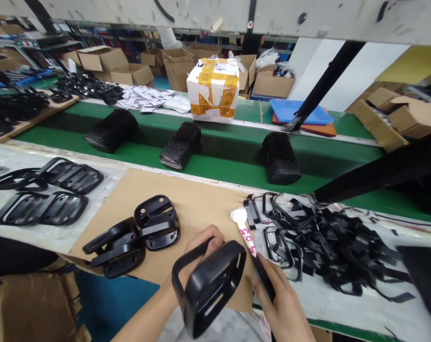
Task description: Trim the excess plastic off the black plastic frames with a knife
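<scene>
My left hand is closed round a black plastic bracket part, held up over the front edge of the cardboard sheet. Just to its right, my right hand grips the dark handle of a tool whose head and neck are wrapped in white with pink marks. The wrapped head points away from me, apart from the bracket. Several similar black brackets lie on the cardboard to the left of my hands.
Thin black strips and frames are heaped at the right. More black brackets lie at the left. Beyond, black perforated housings stand on the green belt. A taped white box is behind; a dark post slants at right.
</scene>
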Tool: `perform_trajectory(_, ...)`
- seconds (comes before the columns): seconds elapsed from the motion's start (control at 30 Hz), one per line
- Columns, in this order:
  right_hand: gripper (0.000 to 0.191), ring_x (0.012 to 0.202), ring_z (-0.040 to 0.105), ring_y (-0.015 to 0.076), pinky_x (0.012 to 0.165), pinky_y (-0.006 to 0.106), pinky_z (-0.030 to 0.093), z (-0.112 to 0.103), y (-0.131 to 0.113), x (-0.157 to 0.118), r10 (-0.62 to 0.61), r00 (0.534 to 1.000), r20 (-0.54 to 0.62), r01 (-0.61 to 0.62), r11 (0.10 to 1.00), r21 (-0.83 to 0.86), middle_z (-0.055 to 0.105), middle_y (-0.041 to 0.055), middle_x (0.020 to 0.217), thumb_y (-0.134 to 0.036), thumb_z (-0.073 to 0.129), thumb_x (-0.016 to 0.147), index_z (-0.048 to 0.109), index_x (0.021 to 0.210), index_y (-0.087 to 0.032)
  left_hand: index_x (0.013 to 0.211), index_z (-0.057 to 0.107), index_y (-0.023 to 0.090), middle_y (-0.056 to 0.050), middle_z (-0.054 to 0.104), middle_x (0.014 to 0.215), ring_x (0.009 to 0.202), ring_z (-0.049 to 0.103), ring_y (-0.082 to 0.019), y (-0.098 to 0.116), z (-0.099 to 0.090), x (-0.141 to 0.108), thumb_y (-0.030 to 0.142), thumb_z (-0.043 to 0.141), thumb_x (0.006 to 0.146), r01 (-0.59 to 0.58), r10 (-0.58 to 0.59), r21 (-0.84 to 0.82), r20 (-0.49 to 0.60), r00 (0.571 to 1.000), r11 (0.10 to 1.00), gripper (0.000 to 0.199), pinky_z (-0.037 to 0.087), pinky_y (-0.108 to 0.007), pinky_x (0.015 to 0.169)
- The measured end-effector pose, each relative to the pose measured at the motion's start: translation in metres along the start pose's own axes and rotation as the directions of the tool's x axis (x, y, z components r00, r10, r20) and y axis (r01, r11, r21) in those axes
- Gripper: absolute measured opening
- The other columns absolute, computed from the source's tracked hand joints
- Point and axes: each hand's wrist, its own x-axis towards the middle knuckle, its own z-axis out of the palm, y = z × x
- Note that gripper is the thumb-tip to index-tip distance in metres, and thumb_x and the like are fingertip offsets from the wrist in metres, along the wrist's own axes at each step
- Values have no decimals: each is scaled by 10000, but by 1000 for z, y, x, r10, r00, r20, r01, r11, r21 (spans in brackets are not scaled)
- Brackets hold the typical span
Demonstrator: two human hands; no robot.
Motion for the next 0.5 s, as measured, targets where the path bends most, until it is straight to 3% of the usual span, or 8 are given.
perform_trajectory(0.07,483,1431,617,319,1184,464,546,2,-7,-6,-33,998,-57,36,997,66,585,116,1581,-464,575,1065,658,1507,-289,877,621,204,-4,609,733,628,572,-125,-1,5,2,484,511,1117,-162,166,73,-47,985,984,385,447,-240,588)
perform_trajectory(0.13,460,1437,615,300,1201,435,529,4,-19,-8,-59,995,-78,75,972,225,597,107,1580,-433,598,1069,659,1505,-302,956,614,203,2,617,795,678,587,-111,-3,8,3,461,568,1103,-325,335,133,-54,941,936,301,453,-215,632)
perform_trajectory(0.23,519,1388,661,269,1158,382,562,5,-45,-1,-77,997,-6,69,856,513,625,113,1565,-390,629,1071,576,1580,-304,1041,601,207,3,630,848,725,613,-107,-4,11,1,459,637,1070,-435,440,147,1,898,888,256,478,-197,681)
perform_trajectory(0.3,536,1364,678,263,1143,371,569,5,-63,9,-132,991,33,88,804,589,635,106,1558,-364,661,1058,571,1585,-319,1082,606,212,-2,655,885,753,639,-107,-3,12,-1,414,660,1064,-426,426,129,31,904,896,210,499,-190,715)
perform_trajectory(0.4,362,1230,743,259,1063,344,604,2,-81,27,-221,975,14,168,783,599,762,94,1365,-346,687,1037,742,1391,-302,1137,621,234,0,690,930,792,671,-106,-1,12,-8,266,661,1064,-318,315,68,54,948,946,88,521,-180,747)
perform_trajectory(0.5,216,951,793,250,863,318,648,-2,-85,40,-104,993,55,40,740,672,834,96,1042,-404,715,1018,835,1082,-236,1237,654,258,-30,718,1040,887,684,-131,-1,10,-18,206,652,1055,-150,149,30,33,988,988,190,546,-205,805)
